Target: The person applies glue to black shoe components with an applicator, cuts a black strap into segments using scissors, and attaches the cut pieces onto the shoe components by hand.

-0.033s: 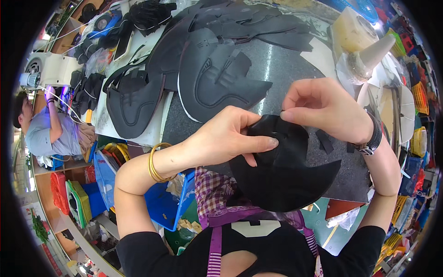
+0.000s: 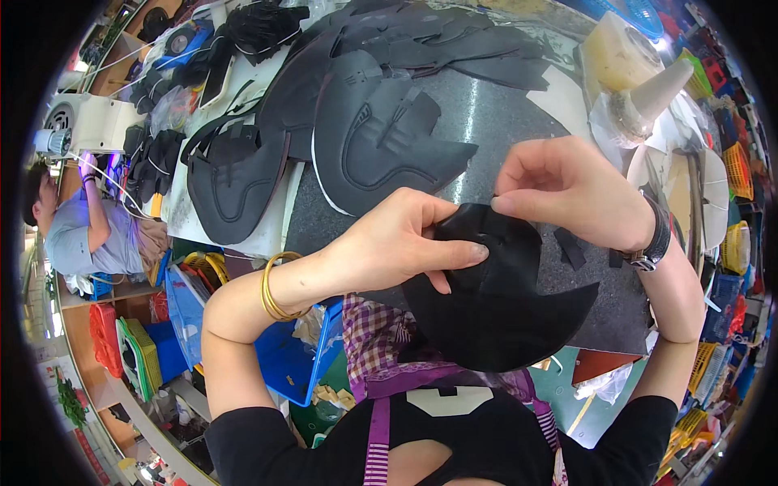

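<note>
Both hands, the left hand point(image 2: 397, 243) and right hand point(image 2: 567, 190), pinch the top edge of a black cut piece point(image 2: 494, 308) held above the table point(image 2: 502, 113) edge; it looks light, limp, best gripped at its edges.

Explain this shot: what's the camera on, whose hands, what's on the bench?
There is no machine here, just a person working bare-handed. The picture comes from a wide fisheye camera worn on their head, looking down, so straight edges bend near the rim and their own forearms enter from below.

The left hand, with gold bangles at the wrist, presses its fingers on a black curved material piece. The right hand, wearing a dark wristwatch, pinches the same piece's top edge.

On the dark worktable lie more black cut panels, some with stitched outlines, and a pale cone-shaped object at the far right. At the far left another person sits at a separate station.
</note>
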`<state>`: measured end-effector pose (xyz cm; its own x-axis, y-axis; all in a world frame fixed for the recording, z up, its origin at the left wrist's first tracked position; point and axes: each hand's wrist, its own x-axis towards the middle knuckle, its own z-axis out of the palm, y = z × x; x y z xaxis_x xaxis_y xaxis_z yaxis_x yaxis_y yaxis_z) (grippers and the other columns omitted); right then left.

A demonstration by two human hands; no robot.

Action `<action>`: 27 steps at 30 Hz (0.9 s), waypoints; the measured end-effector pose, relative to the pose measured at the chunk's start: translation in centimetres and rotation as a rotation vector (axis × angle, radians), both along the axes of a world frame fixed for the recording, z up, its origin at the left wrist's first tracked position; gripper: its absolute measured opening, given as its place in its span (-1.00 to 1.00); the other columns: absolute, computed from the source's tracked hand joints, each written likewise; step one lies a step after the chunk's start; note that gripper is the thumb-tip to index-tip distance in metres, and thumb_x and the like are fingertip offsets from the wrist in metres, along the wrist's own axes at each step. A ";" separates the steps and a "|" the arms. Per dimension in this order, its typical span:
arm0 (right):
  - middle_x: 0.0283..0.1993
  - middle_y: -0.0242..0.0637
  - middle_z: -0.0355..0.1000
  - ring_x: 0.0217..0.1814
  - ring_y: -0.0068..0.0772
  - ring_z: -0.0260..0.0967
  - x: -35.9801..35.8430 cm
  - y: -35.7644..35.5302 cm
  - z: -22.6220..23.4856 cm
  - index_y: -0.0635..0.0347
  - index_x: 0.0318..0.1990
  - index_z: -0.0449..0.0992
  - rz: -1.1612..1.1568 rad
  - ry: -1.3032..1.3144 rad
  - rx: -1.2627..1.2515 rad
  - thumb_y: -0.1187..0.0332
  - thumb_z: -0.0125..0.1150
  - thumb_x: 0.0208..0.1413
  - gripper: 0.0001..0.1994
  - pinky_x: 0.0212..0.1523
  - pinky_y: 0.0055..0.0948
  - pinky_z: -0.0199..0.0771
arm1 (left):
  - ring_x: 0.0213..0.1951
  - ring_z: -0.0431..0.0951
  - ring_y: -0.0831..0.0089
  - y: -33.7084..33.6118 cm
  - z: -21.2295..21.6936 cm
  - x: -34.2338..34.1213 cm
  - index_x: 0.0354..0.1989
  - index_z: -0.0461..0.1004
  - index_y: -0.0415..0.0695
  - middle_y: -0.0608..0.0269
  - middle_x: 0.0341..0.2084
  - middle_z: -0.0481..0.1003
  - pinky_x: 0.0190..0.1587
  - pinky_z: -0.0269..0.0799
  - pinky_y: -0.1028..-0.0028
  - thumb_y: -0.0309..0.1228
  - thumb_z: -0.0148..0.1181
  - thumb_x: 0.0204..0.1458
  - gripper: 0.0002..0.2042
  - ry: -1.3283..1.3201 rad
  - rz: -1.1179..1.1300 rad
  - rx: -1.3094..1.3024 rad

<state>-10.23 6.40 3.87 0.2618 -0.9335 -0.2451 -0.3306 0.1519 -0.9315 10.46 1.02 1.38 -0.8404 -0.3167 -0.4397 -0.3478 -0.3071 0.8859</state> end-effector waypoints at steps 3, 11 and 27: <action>-0.57 -0.39 0.39 -0.52 -0.71 0.24 -0.1 -0.1 0.4 0.35 -0.45 0.47 0.036 0.037 0.047 0.38 0.17 -0.02 -0.83 -0.49 -0.63 0.27 | -0.55 0.47 0.67 0.2 0.2 0.0 -0.35 0.48 -0.33 0.31 -0.51 0.51 -0.49 0.42 0.70 -0.36 0.17 0.01 -0.78 -0.001 -0.009 0.020; -0.51 -0.51 0.38 -0.46 -0.79 0.22 -0.1 -0.1 1.0 0.30 -0.42 0.45 0.084 0.056 0.104 0.40 0.21 -0.01 -0.87 -0.45 -0.71 0.21 | -0.55 0.46 0.69 0.1 0.5 0.2 -0.22 0.47 -0.31 0.34 -0.48 0.49 -0.53 0.41 0.70 -0.44 0.19 -0.01 -0.78 -0.014 -0.022 0.015; -0.62 -0.46 0.34 -0.58 -0.75 0.19 -0.6 -0.1 0.5 0.32 -0.48 0.47 0.079 0.062 0.069 0.34 0.16 -0.01 -0.81 -0.58 -0.65 0.18 | -0.61 0.45 0.70 0.1 1.2 0.1 -0.23 0.45 -0.29 0.37 -0.51 0.49 -0.56 0.32 0.76 -0.47 0.23 -0.05 -0.78 -0.035 -0.013 -0.085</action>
